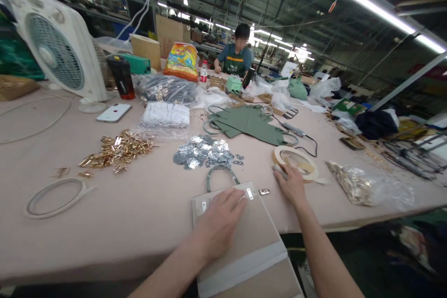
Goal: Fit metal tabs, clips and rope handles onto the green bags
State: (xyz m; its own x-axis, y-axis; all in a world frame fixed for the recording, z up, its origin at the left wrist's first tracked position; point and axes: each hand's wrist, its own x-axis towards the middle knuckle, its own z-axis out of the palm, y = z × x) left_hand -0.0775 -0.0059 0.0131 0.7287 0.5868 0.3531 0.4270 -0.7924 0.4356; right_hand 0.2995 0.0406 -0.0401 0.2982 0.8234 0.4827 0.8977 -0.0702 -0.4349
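A beige bag panel (249, 233) with a pale strip across it lies at the table's front edge. A green looped handle (220, 167) sticks out from its far end. Small metal plates (249, 194) sit near that end. My left hand (221, 221) rests flat on the panel, fingers stretched toward the far edge. To the right, my right hand (291, 186) is closed around a small pale object (280, 171), mostly hidden by the fingers. It is beside a roll of cream tape (310, 165). A small metal clasp piece (264, 192) lies between panel and hand.
Silver metal plates (202, 151) are heaped beyond the panel, gold fittings (118, 151) to the left. Green bag pieces (247, 123) lie behind, near a corded tool (293, 129). A fan (56, 51) stands left; a bag of fittings (352, 186) lies right. A co-worker (235, 58) sits opposite.
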